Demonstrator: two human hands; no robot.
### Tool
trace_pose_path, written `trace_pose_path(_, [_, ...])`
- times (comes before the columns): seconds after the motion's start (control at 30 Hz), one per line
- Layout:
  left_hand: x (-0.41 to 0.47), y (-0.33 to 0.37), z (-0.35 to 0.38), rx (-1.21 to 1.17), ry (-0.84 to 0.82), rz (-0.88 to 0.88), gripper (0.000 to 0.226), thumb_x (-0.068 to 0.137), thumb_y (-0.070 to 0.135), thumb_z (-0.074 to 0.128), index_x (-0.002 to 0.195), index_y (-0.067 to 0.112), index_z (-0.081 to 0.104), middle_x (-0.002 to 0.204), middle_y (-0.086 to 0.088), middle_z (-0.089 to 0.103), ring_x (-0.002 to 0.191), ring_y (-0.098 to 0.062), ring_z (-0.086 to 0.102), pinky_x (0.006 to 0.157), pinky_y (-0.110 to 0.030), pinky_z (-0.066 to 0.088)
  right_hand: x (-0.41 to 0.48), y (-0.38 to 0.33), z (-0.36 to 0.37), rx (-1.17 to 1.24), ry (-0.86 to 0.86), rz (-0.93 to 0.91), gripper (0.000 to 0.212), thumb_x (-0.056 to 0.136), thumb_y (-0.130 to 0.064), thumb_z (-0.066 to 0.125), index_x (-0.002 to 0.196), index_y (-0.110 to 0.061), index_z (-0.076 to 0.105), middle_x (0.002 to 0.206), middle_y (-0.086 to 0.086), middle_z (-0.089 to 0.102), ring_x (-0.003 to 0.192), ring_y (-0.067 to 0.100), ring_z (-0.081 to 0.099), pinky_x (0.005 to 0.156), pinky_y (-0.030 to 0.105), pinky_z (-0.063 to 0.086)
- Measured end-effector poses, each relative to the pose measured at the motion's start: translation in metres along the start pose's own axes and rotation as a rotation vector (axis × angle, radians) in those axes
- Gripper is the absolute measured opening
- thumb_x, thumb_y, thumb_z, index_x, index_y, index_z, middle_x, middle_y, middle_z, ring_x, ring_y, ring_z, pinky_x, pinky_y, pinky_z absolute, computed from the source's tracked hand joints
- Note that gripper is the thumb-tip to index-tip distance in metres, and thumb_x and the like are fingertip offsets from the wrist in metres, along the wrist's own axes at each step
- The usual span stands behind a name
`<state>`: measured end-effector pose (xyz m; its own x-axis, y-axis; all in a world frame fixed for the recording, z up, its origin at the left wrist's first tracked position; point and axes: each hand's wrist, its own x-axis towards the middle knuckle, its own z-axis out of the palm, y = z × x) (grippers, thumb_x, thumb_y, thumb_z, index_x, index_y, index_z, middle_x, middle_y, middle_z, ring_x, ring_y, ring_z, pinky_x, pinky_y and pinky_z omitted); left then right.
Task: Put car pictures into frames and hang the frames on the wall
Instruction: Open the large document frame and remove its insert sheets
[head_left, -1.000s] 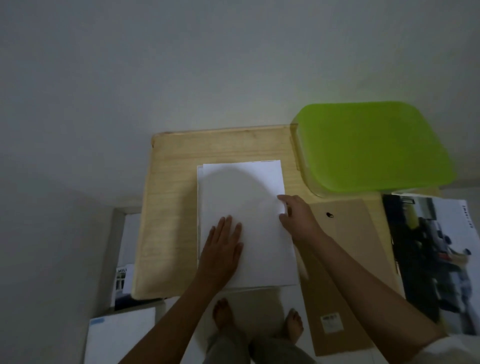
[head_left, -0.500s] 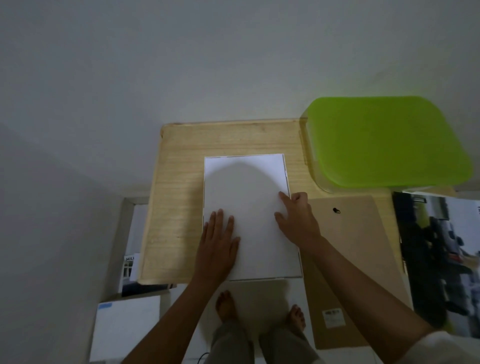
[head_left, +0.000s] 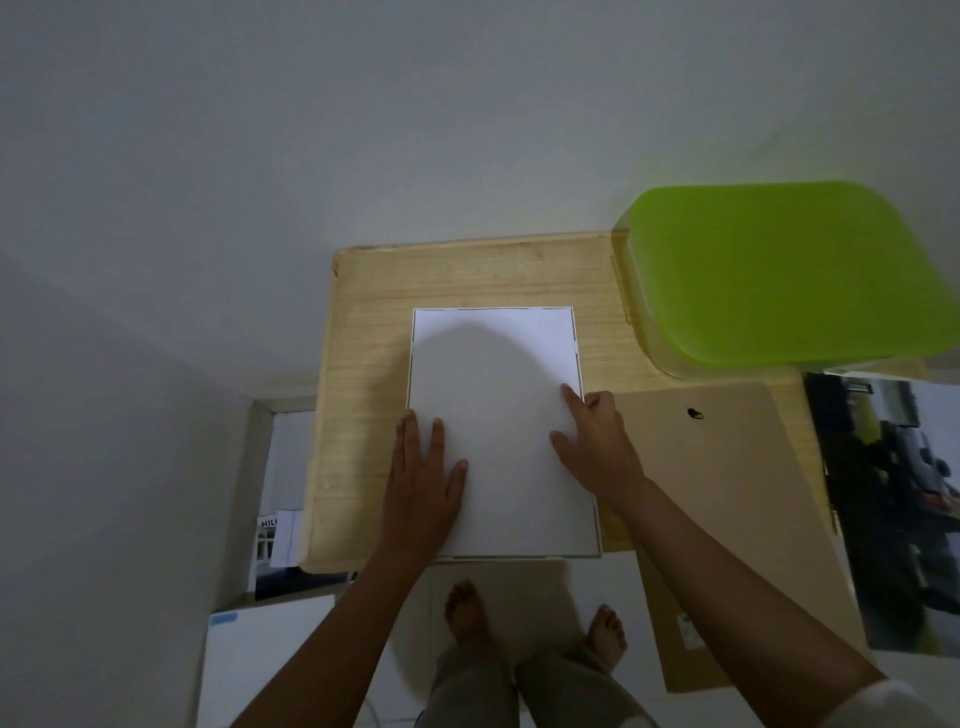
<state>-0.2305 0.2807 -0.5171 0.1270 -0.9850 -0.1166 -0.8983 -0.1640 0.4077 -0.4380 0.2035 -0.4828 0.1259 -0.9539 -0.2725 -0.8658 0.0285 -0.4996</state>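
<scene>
A white sheet (head_left: 493, 364), blank side up, lies inside a white picture frame (head_left: 577, 353) that rests face down on the wooden table (head_left: 363, 364). My left hand (head_left: 423, 483) lies flat on the sheet's lower left part, fingers straight. My right hand (head_left: 597, 441) presses on the sheet's right edge with its index finger stretched out and the other fingers curled at the frame's rim. The brown backing board (head_left: 727, 493) with a small black hanger lies just to the right. A car picture (head_left: 904, 493) lies at the far right.
A green plastic box lid (head_left: 779, 270) stands at the table's back right. The wall rises behind the table. Left of the table, lower down, are a white box (head_left: 260, 660) and printed packaging (head_left: 275, 540). My bare feet (head_left: 467, 613) stand on the floor below the table's front edge.
The sheet has settled squarely into the frame. My left hand slid left on it, and my right hand moved down a little along the right edge.
</scene>
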Motion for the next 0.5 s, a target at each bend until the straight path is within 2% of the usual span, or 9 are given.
trace_pose_path(0.2, [0.0,-0.008,-0.004,-0.003,-0.02,-0.002,0.074,0.086,0.056,0.015,0.147,0.014,0.018,0.156,-0.016,0.001,0.144,-0.026,-0.002,0.114,-0.039,0.013,-0.002,-0.009,0.006,0.023,0.025,-0.004,0.062,0.087,-0.023,0.058,0.143,-0.015,0.031,0.13,0.018,0.034,0.114,0.034,0.04,0.092,0.039,0.042])
trace_pose_path(0.27, [0.001,-0.007,-0.005,0.02,-0.02,-0.009,0.073,0.086,0.054,0.017,0.145,0.011,0.023,0.155,-0.019,0.007,0.144,-0.03,0.004,0.113,-0.04,0.014,-0.005,-0.009,0.006,0.016,0.015,-0.009,0.063,0.087,-0.024,0.058,0.143,-0.015,0.03,0.133,0.018,0.033,0.117,0.035,0.039,0.097,0.039,0.039])
trace_pose_path(0.4, [0.001,0.008,-0.007,0.084,-0.003,-0.008,0.064,0.088,0.04,0.027,0.136,-0.001,0.04,0.146,-0.029,0.029,0.136,-0.042,0.028,0.11,-0.052,0.026,-0.017,0.0,-0.002,0.061,-0.077,-0.024,0.066,0.087,-0.024,0.059,0.144,-0.014,0.027,0.136,0.016,0.031,0.124,0.031,0.034,0.104,0.032,0.029])
trace_pose_path(0.5, [0.003,0.04,-0.006,0.028,0.051,0.015,0.061,0.089,0.037,0.03,0.137,0.0,0.037,0.149,-0.025,0.024,0.14,-0.037,0.02,0.112,-0.042,0.016,-0.028,0.014,-0.021,0.151,-0.118,-0.051,0.063,0.083,-0.016,0.062,0.14,-0.009,0.036,0.129,0.018,0.039,0.12,0.031,0.04,0.102,0.033,0.032])
